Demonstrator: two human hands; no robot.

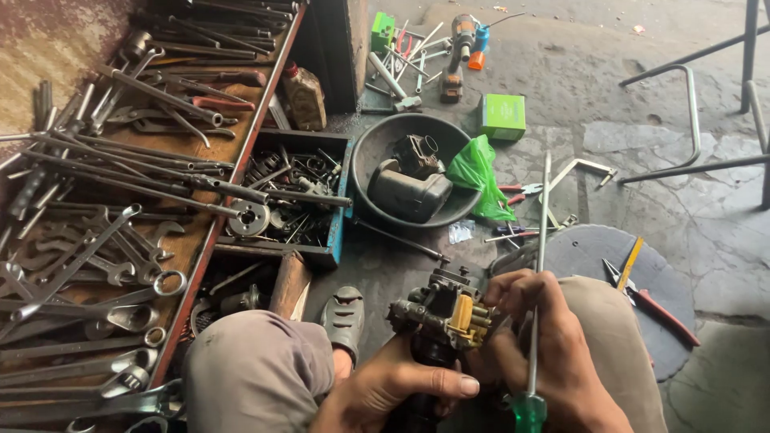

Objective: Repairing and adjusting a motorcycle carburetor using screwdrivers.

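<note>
My left hand (393,389) grips a small dark metal carburettor (437,317) from below, its yellow plastic part facing me. My right hand (545,353) is closed around a long screwdriver (539,265) with a green handle at the bottom and a thin shaft pointing up and away. The fingers of that hand also touch the right side of the carburettor. Both hands sit between my knees, low in the head view.
A red tool tray (200,265) full of wrenches fills the left. A blue box (337,216) of small parts and a black basin (365,156) with engine parts and a green bag lie ahead. Pliers (654,305), a green carton (504,116) and a drill (459,56) lie on the concrete floor.
</note>
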